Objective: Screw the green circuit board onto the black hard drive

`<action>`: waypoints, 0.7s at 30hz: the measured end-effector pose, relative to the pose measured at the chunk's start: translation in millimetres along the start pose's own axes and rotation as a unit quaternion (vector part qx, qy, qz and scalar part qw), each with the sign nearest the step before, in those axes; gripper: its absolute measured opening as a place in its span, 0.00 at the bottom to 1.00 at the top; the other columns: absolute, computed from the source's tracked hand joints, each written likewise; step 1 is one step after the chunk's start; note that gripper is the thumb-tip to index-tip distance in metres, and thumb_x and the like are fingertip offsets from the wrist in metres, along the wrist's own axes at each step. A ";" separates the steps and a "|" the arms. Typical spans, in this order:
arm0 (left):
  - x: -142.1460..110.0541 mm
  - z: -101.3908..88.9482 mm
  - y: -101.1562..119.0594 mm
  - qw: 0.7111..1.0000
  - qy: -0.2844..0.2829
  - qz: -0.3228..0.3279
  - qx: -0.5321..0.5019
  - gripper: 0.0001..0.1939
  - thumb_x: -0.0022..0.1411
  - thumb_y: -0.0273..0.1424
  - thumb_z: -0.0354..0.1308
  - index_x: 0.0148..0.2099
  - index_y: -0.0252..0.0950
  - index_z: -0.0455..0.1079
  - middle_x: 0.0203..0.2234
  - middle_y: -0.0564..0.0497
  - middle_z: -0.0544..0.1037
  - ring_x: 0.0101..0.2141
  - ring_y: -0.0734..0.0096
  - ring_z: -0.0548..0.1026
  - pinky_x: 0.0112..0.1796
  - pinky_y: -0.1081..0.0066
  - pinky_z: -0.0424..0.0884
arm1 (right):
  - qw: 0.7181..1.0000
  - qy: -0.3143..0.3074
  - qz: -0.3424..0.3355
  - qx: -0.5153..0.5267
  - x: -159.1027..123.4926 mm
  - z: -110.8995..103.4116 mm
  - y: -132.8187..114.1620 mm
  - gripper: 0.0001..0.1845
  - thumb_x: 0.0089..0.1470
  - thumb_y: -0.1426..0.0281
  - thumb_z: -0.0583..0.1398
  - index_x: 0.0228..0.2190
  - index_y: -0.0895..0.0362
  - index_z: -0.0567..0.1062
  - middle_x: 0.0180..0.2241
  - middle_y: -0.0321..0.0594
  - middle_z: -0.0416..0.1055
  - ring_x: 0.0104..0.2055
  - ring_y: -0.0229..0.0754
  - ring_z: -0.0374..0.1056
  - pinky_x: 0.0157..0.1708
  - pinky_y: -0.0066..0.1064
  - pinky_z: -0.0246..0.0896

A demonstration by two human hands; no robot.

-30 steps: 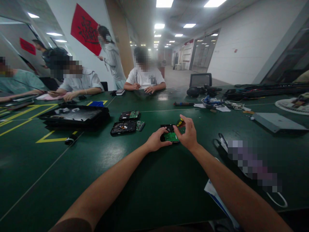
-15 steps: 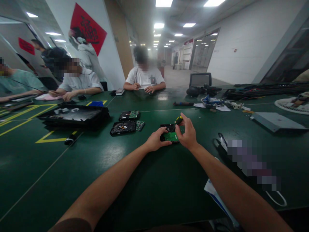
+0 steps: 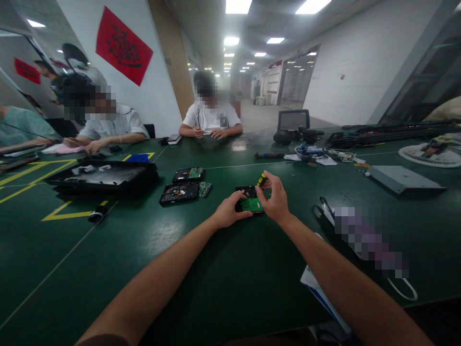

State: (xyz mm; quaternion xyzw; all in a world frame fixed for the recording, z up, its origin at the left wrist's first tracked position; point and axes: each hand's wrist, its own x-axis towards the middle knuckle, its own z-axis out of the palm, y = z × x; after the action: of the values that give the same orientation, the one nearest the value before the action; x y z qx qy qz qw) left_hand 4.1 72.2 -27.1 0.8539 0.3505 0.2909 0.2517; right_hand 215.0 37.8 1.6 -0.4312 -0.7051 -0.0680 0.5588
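Note:
A hard drive [image 3: 252,205] with a green circuit board facing up lies on the green table in front of me. My left hand [image 3: 231,209] is closed round its left side, with thumb and fingers at its edges. In my right hand [image 3: 274,198] is a screwdriver [image 3: 261,180] with a yellow and black handle, tilted over the board. The tip of the screwdriver is too small to make out. To the left lie another hard drive [image 3: 179,193], a loose circuit board [image 3: 205,189] and a further drive [image 3: 188,174] behind them.
A black tray-like casing [image 3: 104,175] stands at the left, with a dark cylinder [image 3: 97,213] before it. On the right are a grey metal box [image 3: 405,179], a pixelated strapped item [image 3: 370,240] and tangled cables [image 3: 309,151]. Several people sit or stand across the table.
The view has turned slightly right, so the scene shifts left. The screwdriver's handle has changed tilt a little in my right hand. A standing person behind has moved left.

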 end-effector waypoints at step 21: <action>0.9 1.4 2.9 1.000 -0.001 -0.003 0.006 0.33 0.52 0.45 0.71 0.57 0.42 0.67 0.61 0.45 0.69 0.62 0.51 0.68 0.61 0.53 0.65 | 1.000 0.002 0.006 0.001 -1.0 -1.7 -1.9 0.32 0.62 0.67 0.59 0.64 0.49 0.57 0.54 0.50 0.64 0.44 0.48 0.71 0.42 0.46 0.77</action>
State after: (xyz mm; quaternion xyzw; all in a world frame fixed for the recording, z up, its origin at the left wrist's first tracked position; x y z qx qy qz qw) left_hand 6.9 70.8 -25.9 0.8544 0.3548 0.2873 0.2482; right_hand 215.0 35.1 2.1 -0.4347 -0.7014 -0.0653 0.5611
